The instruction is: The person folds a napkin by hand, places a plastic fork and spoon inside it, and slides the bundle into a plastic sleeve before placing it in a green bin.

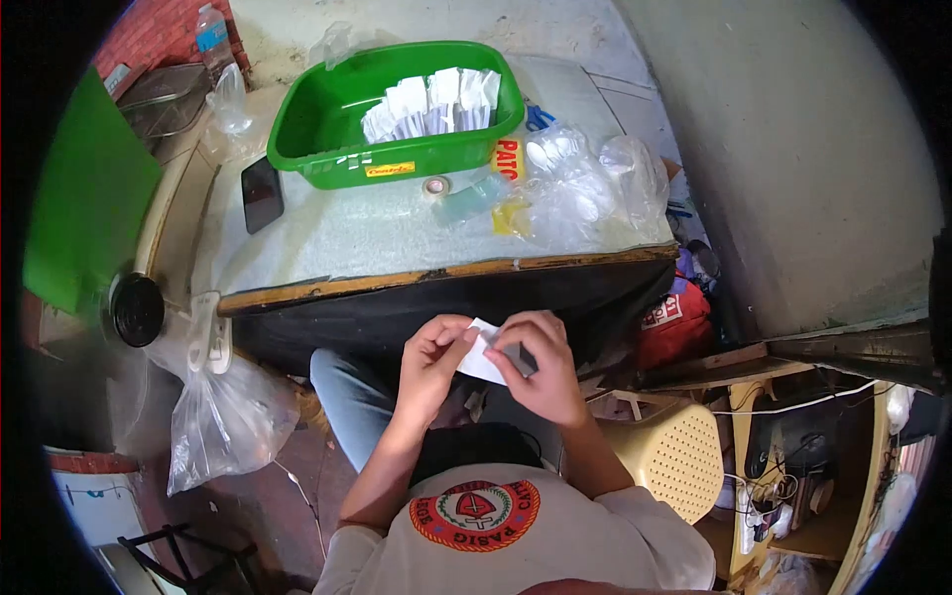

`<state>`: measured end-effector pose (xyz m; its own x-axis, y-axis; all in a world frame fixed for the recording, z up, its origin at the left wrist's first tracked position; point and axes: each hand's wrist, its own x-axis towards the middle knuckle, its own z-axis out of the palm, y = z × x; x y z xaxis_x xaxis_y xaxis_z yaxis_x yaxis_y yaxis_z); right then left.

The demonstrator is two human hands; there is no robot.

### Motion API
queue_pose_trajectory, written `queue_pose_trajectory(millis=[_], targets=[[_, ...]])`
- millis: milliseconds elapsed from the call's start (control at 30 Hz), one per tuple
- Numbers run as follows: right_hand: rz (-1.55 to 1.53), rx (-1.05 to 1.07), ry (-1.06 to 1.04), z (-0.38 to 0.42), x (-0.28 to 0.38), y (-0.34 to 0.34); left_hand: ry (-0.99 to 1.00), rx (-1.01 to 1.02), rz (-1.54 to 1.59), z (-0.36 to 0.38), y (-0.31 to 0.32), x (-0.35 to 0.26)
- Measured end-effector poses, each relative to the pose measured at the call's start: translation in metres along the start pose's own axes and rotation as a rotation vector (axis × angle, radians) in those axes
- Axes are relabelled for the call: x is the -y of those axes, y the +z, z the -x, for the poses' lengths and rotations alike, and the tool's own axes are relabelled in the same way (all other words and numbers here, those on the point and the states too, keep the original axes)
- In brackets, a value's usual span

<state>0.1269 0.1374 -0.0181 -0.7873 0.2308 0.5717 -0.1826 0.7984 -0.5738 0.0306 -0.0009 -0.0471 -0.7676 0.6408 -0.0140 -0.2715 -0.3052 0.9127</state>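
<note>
A small white paper piece (480, 365) is held between both hands, in front of the table's near edge and above my lap. My left hand (432, 363) is closed on its left side, thumb on top. My right hand (538, 363) pinches the paper's right side with thumb and curled fingers. Beyond them on the table, a green basin (327, 159) holds several white folded paper pieces (436, 104) standing in rows. A roll of tape (435, 186) lies just in front of the basin.
A phone (262, 194) lies left on the table (337, 233). Clear plastic bags (585, 188) and blue scissors (538, 117) are at the right. A plastic bag (228, 426) hangs at the left edge. A yellow stool (669, 456) stands right of me.
</note>
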Motion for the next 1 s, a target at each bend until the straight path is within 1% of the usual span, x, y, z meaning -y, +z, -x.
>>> queue_pose_trajectory(millis=[67, 133, 200, 400, 533, 800, 1000], targets=[[-0.144, -0.064, 0.113, -0.001, 0.000, 0.000, 0.014, 0.005, -0.040, 0.000, 0.002, -0.004], [-0.146, -0.057, 0.103, -0.002, 0.001, 0.000, 0.020, 0.036, -0.014, 0.001, 0.003, -0.005], [-0.193, -0.084, 0.159, -0.002, 0.003, 0.001, 0.026, 0.044, -0.033, 0.002, 0.003, -0.006], [-0.256, -0.096, 0.202, -0.003, 0.003, 0.003, 0.043, 0.050, -0.069, 0.004, 0.002, -0.005], [-0.273, -0.093, 0.192, -0.002, 0.000, 0.007, 0.044, 0.049, -0.077, 0.004, 0.003, -0.004], [-0.358, -0.125, 0.253, -0.004, 0.002, 0.011, 0.028, 0.033, -0.040, 0.004, 0.005, -0.002], [-0.337, -0.131, 0.260, -0.003, -0.006, 0.018, 0.043, 0.035, -0.038, 0.003, 0.007, -0.001]])
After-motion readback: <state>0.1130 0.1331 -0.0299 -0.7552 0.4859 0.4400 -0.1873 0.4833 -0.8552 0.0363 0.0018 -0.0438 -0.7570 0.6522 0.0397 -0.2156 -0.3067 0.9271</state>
